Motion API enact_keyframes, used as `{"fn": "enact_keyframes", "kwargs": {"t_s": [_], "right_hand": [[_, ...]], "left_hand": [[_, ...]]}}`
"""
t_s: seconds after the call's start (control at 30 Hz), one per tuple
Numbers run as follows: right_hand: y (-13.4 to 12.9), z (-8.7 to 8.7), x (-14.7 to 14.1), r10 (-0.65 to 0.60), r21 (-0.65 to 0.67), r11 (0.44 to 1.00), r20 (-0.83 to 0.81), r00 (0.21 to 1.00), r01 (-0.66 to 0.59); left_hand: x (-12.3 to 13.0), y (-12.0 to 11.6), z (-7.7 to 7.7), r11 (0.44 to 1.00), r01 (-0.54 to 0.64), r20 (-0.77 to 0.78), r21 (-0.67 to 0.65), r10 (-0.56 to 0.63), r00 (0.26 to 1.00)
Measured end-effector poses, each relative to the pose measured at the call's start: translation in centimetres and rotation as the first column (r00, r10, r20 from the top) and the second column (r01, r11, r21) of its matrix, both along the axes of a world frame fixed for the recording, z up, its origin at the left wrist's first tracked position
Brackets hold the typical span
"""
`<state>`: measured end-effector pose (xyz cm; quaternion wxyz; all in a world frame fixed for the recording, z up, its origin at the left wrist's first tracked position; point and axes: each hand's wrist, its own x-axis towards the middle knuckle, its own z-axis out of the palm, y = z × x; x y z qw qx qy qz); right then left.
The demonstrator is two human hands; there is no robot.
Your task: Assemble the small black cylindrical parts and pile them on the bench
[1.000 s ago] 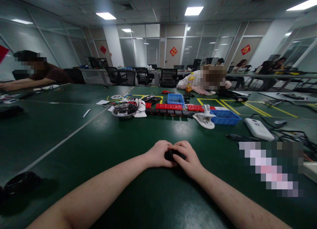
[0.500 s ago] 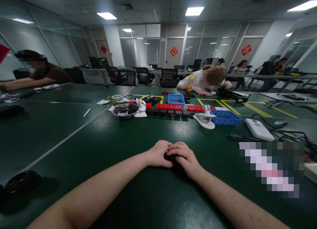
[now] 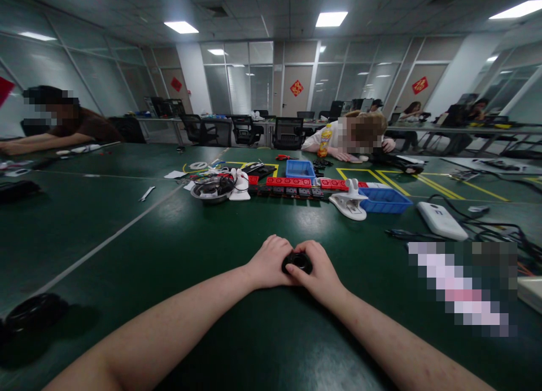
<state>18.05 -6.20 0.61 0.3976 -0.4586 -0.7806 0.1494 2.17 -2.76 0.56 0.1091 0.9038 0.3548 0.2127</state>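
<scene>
Between my two hands is a small round black object with a ring-like top, just above the green table. My left hand closes on its left side. My right hand curls round its right side, with the thumb across the near edge. Beyond the hands, red and black parts stand in a row, with a white clamp at their right end. A metal bowl of dark cables sits by their left end.
Two blue bins lie farther back. A white device and black cables are at the right. At the lower left sits a black round object. A person leans over the far side, near an orange bottle.
The black object's round top now faces up into view, where fingers covered it before. The fingers of my right hand have drawn back from over it.
</scene>
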Motion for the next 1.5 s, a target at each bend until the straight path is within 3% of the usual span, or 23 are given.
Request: {"fn": "enact_keyframes", "kwargs": {"t_s": [0.27, 0.47, 0.67, 0.83, 1.07, 1.23, 1.5], "right_hand": [[-0.4, 0.8, 0.4, 0.064, 0.071, 0.995, 0.012, 0.998, -0.065], [0.0, 1.0, 0.7, 0.236, 0.112, 0.966, -0.005, 0.972, -0.234], [0.0, 0.9, 0.7, 0.255, 0.131, 0.959, -0.016, 0.967, -0.251], [-0.3, 0.4, 0.9, 0.163, 0.186, 0.97, -0.003, 0.987, -0.159], [0.0, -0.3, 0.8, -0.033, 0.113, 0.993, -0.048, 0.998, 0.038], [0.3, -0.2, 0.4, -0.052, 0.062, 0.997, -0.005, 0.999, 0.053], [0.0, 0.4, 0.4, 0.016, 0.06, 0.998, 0.017, 1.0, -0.017]], "left_hand": [[-0.2, 0.1, 0.6, 0.986, 0.083, 0.079, -0.145, -0.073, 0.994], [-0.5, 0.7, 0.2, 0.969, 0.166, 0.097, -0.183, -0.151, 0.984], [-0.5, 0.7, 0.4, 0.964, 0.182, 0.089, -0.192, -0.167, 0.982], [-0.5, 0.6, 0.6, 0.968, 0.18, 0.063, -0.174, -0.171, 0.983], [-0.3, 0.0, 0.4, 0.988, 0.092, 0.046, -0.126, -0.087, 0.995], [-0.1, 0.0, 0.3, 0.991, 0.04, 0.048, -0.128, -0.034, 0.998], [-0.4, 0.1, 0.6, 0.98, 0.07, 0.067, -0.187, -0.058, 0.996]]}}
